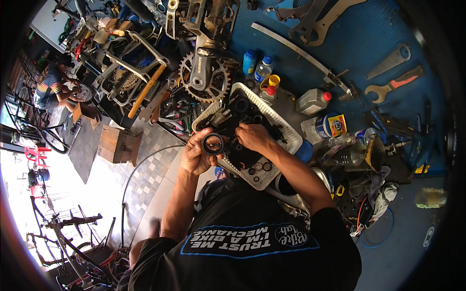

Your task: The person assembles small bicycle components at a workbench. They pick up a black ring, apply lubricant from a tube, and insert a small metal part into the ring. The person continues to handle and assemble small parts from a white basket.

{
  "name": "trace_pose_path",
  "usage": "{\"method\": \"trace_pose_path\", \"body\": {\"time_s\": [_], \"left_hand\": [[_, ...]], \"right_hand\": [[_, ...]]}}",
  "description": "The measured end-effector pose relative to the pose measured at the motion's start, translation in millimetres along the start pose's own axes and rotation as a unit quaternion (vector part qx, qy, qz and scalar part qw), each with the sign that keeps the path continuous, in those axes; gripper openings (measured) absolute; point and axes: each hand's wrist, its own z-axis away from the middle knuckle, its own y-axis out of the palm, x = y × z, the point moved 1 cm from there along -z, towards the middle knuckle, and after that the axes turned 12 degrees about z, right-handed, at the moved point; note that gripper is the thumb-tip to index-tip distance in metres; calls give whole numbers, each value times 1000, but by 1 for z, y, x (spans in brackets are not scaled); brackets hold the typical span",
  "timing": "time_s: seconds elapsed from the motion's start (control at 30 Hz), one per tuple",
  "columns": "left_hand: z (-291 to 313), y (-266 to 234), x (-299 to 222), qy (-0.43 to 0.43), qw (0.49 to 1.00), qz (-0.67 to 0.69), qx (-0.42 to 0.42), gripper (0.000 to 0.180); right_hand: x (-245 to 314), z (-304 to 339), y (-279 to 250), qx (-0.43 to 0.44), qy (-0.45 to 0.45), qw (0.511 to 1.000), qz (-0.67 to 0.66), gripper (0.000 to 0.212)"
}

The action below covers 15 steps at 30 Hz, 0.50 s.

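My left hand point(195, 159) is closed around a black ring-shaped bicycle part point(212, 153), perhaps a bearing cup, and holds it up with its round opening showing. My right hand point(254, 137) is over a white perforated plastic basket point(280, 119), reaching in among dark small parts. Its fingers are bent together, and whatever they grip, if anything, is hidden. Several small black rings point(267, 166) lie at the basket's near end. Close to my left hand, a metal part point(219, 118) rests in the basket's left side.
Beyond the basket are a crank with chainring point(198, 68), bottles point(263, 69) and a grey container point(310, 103). Wrenches point(395, 85) hang on the blue board at right. A wooden box point(116, 145) stands on the floor at left; farther off, a person point(53, 85) sits by a wheel.
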Motion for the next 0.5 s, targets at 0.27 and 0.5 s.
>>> {"method": "trace_pose_path", "body": {"time_s": [0.27,0.5], "left_hand": [[1,-12,-2,-10,999,-5,41,45],[-15,14,6,-5,998,-24,55,47]], "right_hand": [[-4,6,2,1,24,999,-31,14],[-8,15,-25,-43,106,988,-108,13]]}}
